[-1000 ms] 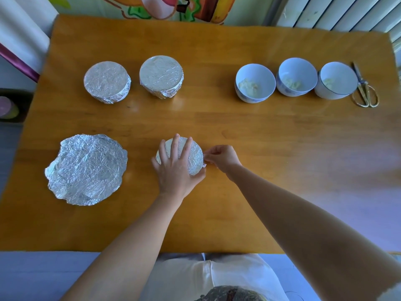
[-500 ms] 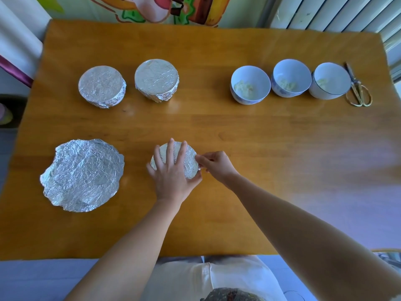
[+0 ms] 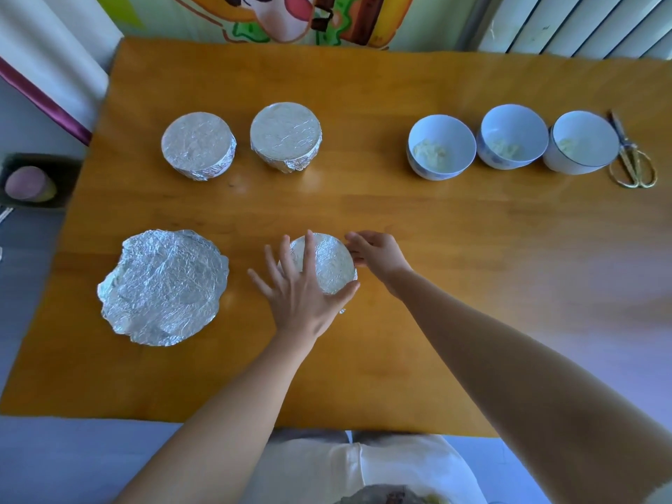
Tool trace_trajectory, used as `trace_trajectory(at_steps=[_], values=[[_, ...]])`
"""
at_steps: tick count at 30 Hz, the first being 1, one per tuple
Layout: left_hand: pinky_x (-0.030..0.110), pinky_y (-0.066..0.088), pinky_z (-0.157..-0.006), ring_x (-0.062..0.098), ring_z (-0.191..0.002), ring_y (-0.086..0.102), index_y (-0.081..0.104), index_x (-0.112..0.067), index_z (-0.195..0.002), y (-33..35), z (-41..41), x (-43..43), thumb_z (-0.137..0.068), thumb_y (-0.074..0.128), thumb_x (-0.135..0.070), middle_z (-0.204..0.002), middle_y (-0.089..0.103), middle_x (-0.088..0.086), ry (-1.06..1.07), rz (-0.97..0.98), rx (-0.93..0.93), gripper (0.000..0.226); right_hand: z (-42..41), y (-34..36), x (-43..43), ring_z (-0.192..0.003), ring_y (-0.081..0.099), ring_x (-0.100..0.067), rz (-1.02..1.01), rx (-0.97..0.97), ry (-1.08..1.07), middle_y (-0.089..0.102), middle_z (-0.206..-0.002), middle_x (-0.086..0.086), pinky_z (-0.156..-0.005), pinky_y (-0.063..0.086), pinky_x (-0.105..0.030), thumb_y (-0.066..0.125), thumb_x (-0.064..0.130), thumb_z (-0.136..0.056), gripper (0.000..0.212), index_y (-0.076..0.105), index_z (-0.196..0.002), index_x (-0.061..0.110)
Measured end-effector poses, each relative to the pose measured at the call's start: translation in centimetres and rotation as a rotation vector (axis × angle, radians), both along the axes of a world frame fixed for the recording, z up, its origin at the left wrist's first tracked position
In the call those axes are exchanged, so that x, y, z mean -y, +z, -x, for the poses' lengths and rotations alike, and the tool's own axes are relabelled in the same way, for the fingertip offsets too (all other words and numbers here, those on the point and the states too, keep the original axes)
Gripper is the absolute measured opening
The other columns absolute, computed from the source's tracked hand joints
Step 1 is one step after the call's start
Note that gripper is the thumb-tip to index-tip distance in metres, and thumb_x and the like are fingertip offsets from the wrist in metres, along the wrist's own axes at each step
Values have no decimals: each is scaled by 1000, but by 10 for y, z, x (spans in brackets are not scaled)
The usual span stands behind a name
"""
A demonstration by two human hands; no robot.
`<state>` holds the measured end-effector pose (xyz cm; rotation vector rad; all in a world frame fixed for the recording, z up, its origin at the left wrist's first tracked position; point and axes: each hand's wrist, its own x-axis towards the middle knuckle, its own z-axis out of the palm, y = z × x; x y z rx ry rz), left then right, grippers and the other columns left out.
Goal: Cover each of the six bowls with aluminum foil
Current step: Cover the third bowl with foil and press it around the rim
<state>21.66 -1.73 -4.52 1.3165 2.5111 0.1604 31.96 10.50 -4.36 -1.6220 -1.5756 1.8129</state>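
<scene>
On table [image 3: 400, 220], six bowls [image 3: 198, 145] [image 3: 285, 134] [image 3: 327, 256] [image 3: 442, 145] [image 3: 514, 134] [image 3: 582, 140], three foiled, one foil sheet [image 3: 163, 287]; left hand [image 3: 302, 303] flat, right hand [image 3: 378, 258] pinching foil [image 3: 345, 274].

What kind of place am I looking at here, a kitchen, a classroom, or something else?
Probably a room in a home, perhaps a dining corner or playroom, though I can't be sure: a wooden table holds bowls of food, with a white radiator and a cartoon picture behind it.

wooden table [image 3: 472, 249] bears six bowls [image 3: 441, 147] (three foil-covered), foil sheet [image 3: 163, 285], scissors [image 3: 626, 149].
</scene>
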Motion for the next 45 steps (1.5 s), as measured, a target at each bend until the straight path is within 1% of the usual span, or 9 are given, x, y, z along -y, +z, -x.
trace_trajectory(at_steps=[3,8,13,16,20,26,31,38,45], values=[[66,19,-112,40,-149,8,1,-34,-158,-4,2,2,-63,27,-97,-165,-1,5,-41,-15,55,117,-11,-1,7,-95,69,-24,123,-121,-84,72,-102,-13,-87,57,-31,54,18,-99,27,63,-116,-1],[48,43,-96,37,-131,35,19,-28,-158,-9,1,0,-66,34,-93,-160,24,9,-41,-91,-22,114,-12,-7,23,-89,62,-21,85,-95,8,71,-103,-19,-96,49,-49,56,28,-91,19,73,-96,22],[57,39,-101,39,-136,30,16,-28,-158,-7,-1,-1,-65,30,-96,-161,21,9,-2,-50,-32,116,-11,-1,17,-97,61,-20,134,-147,40,70,-112,-16,-101,47,-43,45,8,-91,32,71,-98,23],[71,14,-112,42,-149,10,9,-30,-160,-6,2,-1,-64,25,-100,-166,6,9,-33,-33,-2,120,-18,-4,15,-115,60,-16,55,-95,54,66,-122,-7,-103,46,-30,43,-1,-91,39,64,-119,15],[75,1,-110,43,-151,-2,12,-34,-159,-3,8,-5,-69,28,-96,-168,0,3,-171,-71,-25,110,-30,-15,17,-93,64,-7,-82,4,102,71,-109,-2,-92,51,-26,56,-2,-86,33,69,-114,11],[59,31,-103,38,-149,15,13,-36,-158,-10,10,-8,-77,30,-87,-167,11,-2,-264,-7,-125,97,-25,-24,20,-81,69,-15,-142,58,96,75,-90,-6,-80,54,-27,67,-1,-81,17,73,-93,10],[56,33,-99,37,-147,21,19,-37,-157,-11,9,-9,-78,32,-83,-165,17,-3,-264,-34,-129,93,-25,-22,18,-59,57,8,-233,104,109,69,-75,6,-62,43,-8,71,3,-79,8,72,-82,10],[56,33,-98,38,-145,24,22,-35,-157,-10,8,-8,-82,27,-85,-165,20,-1,-262,-41,-137,90,-22,-24,29,-56,54,2,-392,140,45,64,-68,10,-57,40,-9,72,2,-77,8,73,-77,10],[57,33,-98,39,-146,23,23,-34,-157,-14,5,-10,-84,28,-82,-164,21,0,-234,-36,-127,87,-31,-32,43,-99,68,-8,-176,-12,10,74,-107,-4,-86,50,-20,59,-3,-87,29,74,-110,6]])
